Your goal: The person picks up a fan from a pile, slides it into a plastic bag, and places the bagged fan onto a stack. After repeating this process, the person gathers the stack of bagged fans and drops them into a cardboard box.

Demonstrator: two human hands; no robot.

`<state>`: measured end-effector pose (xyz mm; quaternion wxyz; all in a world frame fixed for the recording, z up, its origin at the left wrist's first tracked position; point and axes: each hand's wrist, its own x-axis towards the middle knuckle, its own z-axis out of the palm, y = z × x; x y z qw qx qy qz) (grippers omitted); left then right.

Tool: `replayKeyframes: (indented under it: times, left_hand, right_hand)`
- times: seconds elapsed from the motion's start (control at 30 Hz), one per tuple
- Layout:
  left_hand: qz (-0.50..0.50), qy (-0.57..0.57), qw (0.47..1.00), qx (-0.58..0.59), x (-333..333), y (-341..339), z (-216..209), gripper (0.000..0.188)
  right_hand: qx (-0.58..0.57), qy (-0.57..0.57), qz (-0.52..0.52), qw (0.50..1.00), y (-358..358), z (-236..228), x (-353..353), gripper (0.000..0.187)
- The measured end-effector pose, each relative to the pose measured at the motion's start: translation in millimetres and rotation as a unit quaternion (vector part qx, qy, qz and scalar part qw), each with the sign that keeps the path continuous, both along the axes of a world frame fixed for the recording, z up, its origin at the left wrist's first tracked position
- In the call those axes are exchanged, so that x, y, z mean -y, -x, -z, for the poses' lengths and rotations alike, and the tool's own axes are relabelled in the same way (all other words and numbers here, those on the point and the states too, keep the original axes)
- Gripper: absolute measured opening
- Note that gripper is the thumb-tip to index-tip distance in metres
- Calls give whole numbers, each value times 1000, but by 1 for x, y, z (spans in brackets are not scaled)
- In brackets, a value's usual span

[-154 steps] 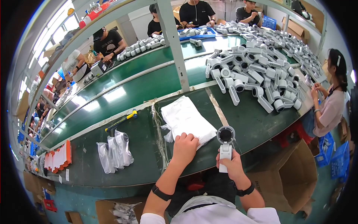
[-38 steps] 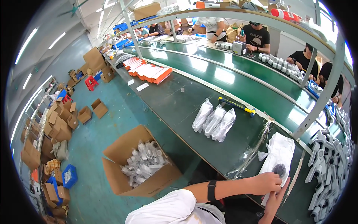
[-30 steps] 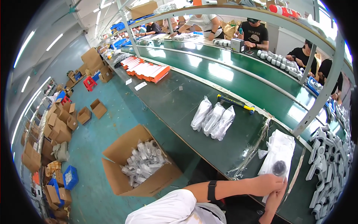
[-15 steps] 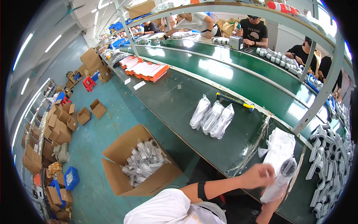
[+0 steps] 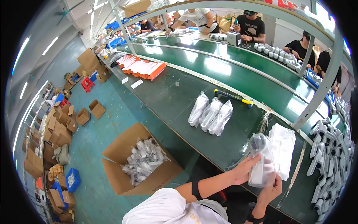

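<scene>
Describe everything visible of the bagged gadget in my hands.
The gadget has a round greyish head and a pale, straight handle, inside a clear, wrinkled, plastic-looking bag. Held head-outward, it's left of the white pile, near the dark table's edge. The left hand grips the bag's left side, the right hand its lower right.

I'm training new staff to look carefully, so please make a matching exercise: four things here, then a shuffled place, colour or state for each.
Things
1. Hammer
2. White pile
3. Large open carton
4. Left hand and right hand

Descriptions
A. Beside the table, with many bagged pieces inside
B. Holding a clear-bagged device
C. Yellow and dark, beyond three bagged items
D. On the table, just right of the held device

Pairs: 1-C, 2-D, 3-A, 4-B
</scene>
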<state>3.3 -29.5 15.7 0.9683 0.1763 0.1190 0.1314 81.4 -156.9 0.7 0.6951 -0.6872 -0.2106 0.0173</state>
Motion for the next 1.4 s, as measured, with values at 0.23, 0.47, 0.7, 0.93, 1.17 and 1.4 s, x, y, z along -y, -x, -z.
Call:
replayKeyframes:
  times: [0.23,0.47,0.7,0.93,1.17,1.4]
  left_hand:
    - [-20,-139,988,-66,-19,31,10,51]
    - [-234,-399,863,-202,-80,106,1,55]
    - [-392,-552,549,-490,-180,205,-20,42]
    - [-337,-578,475,-572,-264,208,50,46]
    - [-251,-557,515,-601,-274,184,59,53]
    - [-350,-685,364,-525,-265,184,62,40]
  right_hand:
    - [-39,-60,-41,997,12,7,13,14]
    - [-127,6,-159,979,-7,18,29,11]
    - [-155,64,-213,962,-9,53,23,12]
    - [-27,124,-164,978,-6,54,19,12]
    - [-32,111,-163,980,-6,65,22,11]
    - [20,161,-112,980,-6,46,20,12]
